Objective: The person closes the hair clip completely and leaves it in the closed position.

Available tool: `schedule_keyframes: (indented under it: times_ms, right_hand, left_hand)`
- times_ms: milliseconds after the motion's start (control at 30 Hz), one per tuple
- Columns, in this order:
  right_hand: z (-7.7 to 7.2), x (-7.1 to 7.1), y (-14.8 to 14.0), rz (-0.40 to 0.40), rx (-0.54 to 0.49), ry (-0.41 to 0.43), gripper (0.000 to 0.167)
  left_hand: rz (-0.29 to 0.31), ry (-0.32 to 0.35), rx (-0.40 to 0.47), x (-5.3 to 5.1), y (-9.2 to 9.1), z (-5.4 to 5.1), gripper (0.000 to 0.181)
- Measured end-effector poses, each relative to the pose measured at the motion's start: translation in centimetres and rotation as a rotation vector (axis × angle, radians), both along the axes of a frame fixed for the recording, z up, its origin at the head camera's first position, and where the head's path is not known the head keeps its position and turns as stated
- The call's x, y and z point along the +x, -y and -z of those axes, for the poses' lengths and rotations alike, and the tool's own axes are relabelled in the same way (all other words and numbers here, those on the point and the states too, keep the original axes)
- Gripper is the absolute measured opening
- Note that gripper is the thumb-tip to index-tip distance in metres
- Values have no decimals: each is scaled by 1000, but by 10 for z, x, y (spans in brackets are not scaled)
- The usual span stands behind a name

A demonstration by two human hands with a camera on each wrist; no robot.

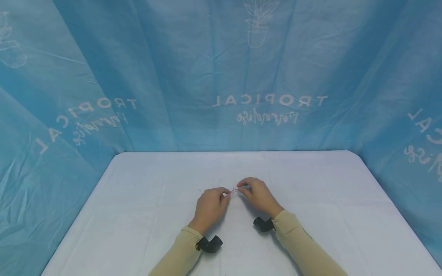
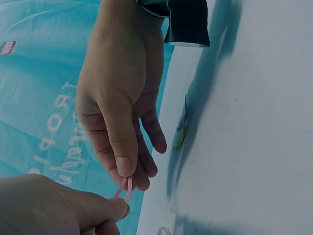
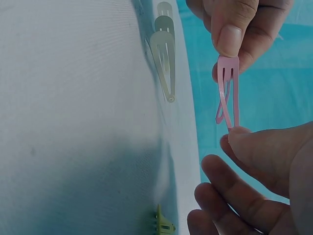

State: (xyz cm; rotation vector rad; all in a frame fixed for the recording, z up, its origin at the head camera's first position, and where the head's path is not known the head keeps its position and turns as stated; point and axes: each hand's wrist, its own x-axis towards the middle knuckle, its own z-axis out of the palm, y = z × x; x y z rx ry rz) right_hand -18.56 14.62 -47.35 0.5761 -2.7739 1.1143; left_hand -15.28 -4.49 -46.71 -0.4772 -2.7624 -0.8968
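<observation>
A pink snap hair clip (image 3: pixel 235 93) is stretched between the two hands, its prongs spread apart. My left hand (image 1: pixel 210 207) pinches the broad end between thumb and forefinger; in the right wrist view, this left hand (image 3: pixel 244 29) comes from the top. With thumb and forefinger, my right hand (image 1: pixel 257 195) grips the narrow end, while its other fingers are loosely bent in the right wrist view. Both hands are raised over the white table (image 1: pixel 297 172). From the left wrist, the right hand (image 2: pixel 122 98) is seen beyond the near left hand (image 2: pixel 54 205).
Pale green snap clips (image 3: pixel 164 54) lie in a row on the table. A yellow-green claw clip (image 3: pixel 164 223) shows at the right wrist view's bottom. A small yellow-and-purple item (image 2: pixel 181 134) lies beneath the right hand. Blue printed curtains (image 1: pixel 214 76) enclose the table's back and sides.
</observation>
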Motion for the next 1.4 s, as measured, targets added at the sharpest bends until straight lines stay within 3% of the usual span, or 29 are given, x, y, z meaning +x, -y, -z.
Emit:
schedule_keyframes:
  times_ms: [300,633,933,1400]
  right_hand:
    - [0,1,-1,-77,21,-25,14]
    - [-1,1,-2,-79,22,9,15]
    - [-3,1,-4,-95,36,5,12]
    - [-10,3,-3,-63,-9,108,12]
  left_hand:
    - [12,7,7,-2,1,2,11]
    - [18,12,25,-1,3,-3,11]
    - [12,35,24,-2,5,-1,11]
    - [-4,30,85,-5,11,-3,13]
